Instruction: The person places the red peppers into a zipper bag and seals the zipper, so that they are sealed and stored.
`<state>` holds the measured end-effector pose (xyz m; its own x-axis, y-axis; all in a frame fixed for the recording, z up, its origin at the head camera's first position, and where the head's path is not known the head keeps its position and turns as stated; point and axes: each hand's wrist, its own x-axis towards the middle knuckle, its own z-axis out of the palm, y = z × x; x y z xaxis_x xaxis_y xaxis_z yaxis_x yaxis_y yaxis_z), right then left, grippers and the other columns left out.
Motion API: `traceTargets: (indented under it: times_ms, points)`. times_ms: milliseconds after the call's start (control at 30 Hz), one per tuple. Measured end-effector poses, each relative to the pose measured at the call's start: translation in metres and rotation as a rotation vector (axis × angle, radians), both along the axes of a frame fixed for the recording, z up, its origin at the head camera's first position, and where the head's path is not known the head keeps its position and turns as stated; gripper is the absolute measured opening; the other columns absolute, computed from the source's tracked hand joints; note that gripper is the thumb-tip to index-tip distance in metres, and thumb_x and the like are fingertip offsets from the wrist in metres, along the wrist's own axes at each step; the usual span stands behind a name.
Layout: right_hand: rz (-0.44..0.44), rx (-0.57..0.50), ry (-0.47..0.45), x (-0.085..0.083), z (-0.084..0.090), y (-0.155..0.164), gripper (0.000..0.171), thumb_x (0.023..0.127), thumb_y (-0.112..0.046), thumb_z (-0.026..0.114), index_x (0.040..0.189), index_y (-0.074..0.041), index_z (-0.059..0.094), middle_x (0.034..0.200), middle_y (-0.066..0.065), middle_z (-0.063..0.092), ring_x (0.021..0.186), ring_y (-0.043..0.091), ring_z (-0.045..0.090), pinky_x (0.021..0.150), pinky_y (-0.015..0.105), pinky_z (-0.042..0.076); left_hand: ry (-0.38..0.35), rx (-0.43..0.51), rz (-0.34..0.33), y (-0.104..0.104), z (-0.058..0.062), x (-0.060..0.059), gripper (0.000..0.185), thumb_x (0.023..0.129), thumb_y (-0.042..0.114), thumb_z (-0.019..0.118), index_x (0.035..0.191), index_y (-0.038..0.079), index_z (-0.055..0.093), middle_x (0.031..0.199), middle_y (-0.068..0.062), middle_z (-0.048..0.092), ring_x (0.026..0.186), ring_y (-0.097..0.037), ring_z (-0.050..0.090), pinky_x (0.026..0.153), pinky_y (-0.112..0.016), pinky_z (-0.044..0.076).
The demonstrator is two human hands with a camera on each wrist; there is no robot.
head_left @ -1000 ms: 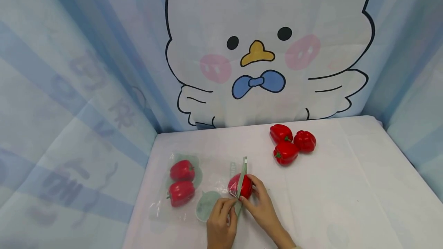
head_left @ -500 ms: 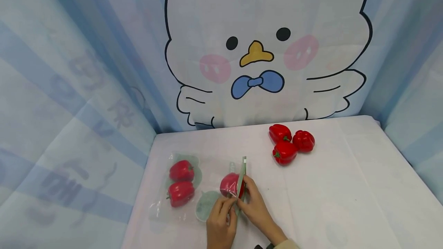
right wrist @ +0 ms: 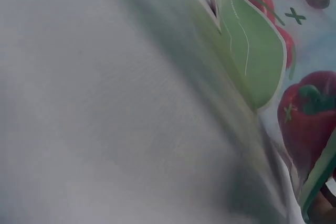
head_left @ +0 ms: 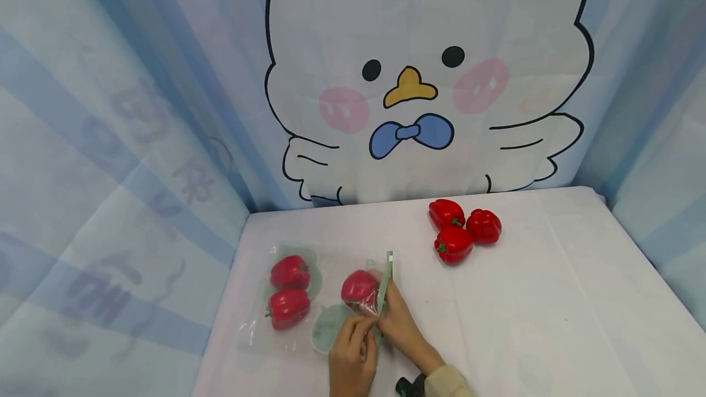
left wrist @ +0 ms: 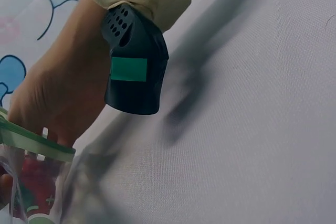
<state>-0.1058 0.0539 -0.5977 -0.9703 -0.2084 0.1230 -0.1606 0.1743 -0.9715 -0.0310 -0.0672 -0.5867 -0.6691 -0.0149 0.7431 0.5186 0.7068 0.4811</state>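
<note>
A clear zip bag [head_left: 331, 326] with green printed patches lies flat, its green-edged mouth raised at the right. My left hand [head_left: 351, 357] pinches the near end of that mouth. Through the opening reaches my right hand [head_left: 401, 326], its fingers partly hidden by the green strip [head_left: 384, 283]. It holds a red bell pepper [head_left: 360, 290] inside the bag; the right wrist view shows this pepper [right wrist: 310, 121] with its green stem through the plastic. Two more bell peppers, an upper one [head_left: 289, 271] and a lower one [head_left: 289, 309], lie deeper in the bag.
Three loose red bell peppers, at left [head_left: 447, 214], right [head_left: 484, 226] and front [head_left: 454, 245], touch each other at the back of the white table [head_left: 529, 299]. A printed curtain [head_left: 138, 139] surrounds the table. A dark wrist device [left wrist: 135, 69] sits on my right forearm.
My right hand has moved left through the bag's mouth, carrying the bell pepper from the opening to fully inside. The left hand stays in place, pinching the bag.
</note>
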Motion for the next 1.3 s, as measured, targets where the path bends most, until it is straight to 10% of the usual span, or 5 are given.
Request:
traceTargets:
  times_ms: [800,1300]
  points:
    - [0.126,0.030,0.005,-0.022,0.001,-0.009,0.074,0.093,-0.029,0.075,0.159,-0.019,0.041,0.163,0.010,0.044,0.155,0.037,0.036,0.125,0.065,0.026,-0.042,0.007,0.003,0.001,0.001,0.002,0.038,0.079,-0.010,0.072,0.110,0.012,0.075,0.098,0.001,0.067,0.066,0.000,0.049,0.058,-0.005,0.040]
    - [0.166,0.140,0.189,-0.049,0.005,-0.034,0.070,0.091,-0.022,0.078,0.151,-0.003,0.048,0.152,0.016,0.056,0.141,0.037,0.052,0.115,0.055,0.046,0.000,0.007,0.004,0.000,-0.002,0.000,0.038,0.079,-0.009,0.071,0.110,0.012,0.075,0.098,0.000,0.068,0.066,-0.001,0.051,0.058,-0.006,0.042]
